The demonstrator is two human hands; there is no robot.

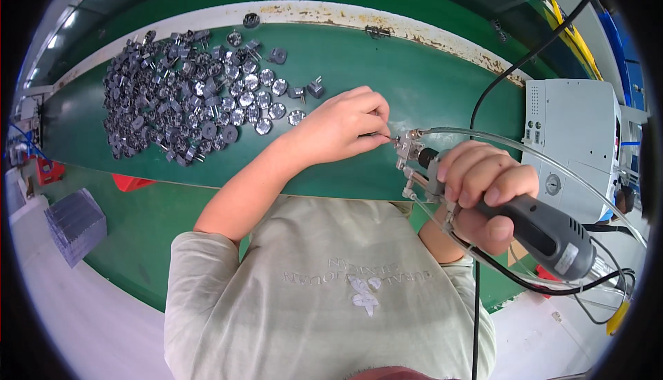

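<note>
My right hand (483,187) is wrapped around the body of a grey and black electric screwdriver (545,231), which points toward the left. The tool's metal nose (409,148) has a clear hose fitted to it. My left hand (349,126) is bent inward over the green table, thumb and fingers pinched together right at the tip of the nose. Whatever lies between those fingertips is too small and hidden to name. Left of this hand spreads a big pile of small dark round plug parts (207,93), many showing metal prongs or shiny faces.
The green table (338,173) ends in a white ledge (331,15) with chipped paint at the back. A pale machine box (573,145) with a gauge stands at the right. Cables and the clear hose (539,156) loop around the tool. A grey bin (76,225) sits lower left.
</note>
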